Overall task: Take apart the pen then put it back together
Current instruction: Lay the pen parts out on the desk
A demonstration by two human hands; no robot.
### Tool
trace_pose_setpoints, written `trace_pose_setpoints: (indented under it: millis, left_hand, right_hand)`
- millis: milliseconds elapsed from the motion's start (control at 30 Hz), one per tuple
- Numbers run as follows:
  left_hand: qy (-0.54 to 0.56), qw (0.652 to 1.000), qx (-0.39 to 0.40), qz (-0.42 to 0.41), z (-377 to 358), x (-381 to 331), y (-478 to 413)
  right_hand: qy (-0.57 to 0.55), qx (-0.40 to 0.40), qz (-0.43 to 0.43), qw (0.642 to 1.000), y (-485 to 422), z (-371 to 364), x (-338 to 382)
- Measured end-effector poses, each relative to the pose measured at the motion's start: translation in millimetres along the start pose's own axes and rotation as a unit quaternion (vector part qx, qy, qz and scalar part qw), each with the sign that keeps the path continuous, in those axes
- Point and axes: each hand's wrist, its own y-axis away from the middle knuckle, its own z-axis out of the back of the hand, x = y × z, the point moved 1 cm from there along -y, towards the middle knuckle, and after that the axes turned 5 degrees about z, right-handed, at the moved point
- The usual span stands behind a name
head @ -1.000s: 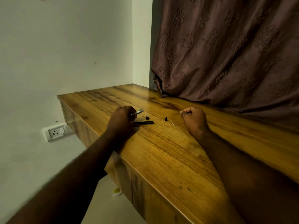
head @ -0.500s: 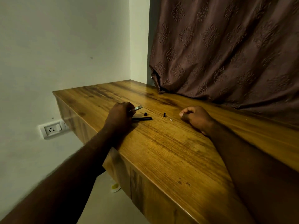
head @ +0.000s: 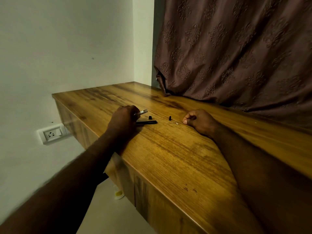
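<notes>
The pen lies in pieces on the wooden table (head: 168, 157). My left hand (head: 124, 119) grips a clear, silvery pen barrel (head: 142, 112) whose end sticks out to the right. Just below it a black pen part (head: 146, 122) lies flat on the wood. Two small black pieces (head: 150, 117) (head: 170, 118) sit between my hands. A thin refill with a pale tip (head: 175, 123) lies just left of my right hand (head: 198, 121), which rests on the table with curled fingers; nothing shows in its grasp.
A brown patterned curtain (head: 236, 56) hangs along the table's far edge. The table's left edge drops off beside a white wall with a power socket (head: 50, 134). A small white and yellow object (head: 119, 194) lies on the floor below.
My right hand has lowered and settled on the table near the refill. My left hand keeps its hold on the barrel. The view has shifted slightly.
</notes>
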Motion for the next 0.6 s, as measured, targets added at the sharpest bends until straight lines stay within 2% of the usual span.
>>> trace_pose_setpoints:
  millis: [600]
  left_hand:
    - [-0.01, 1.0, 0.003, 0.005, -1.1, -0.4, 0.6]
  right_hand:
    - [0.012, -0.005, 0.013, 1.0, -0.1, -1.2, -2.7]
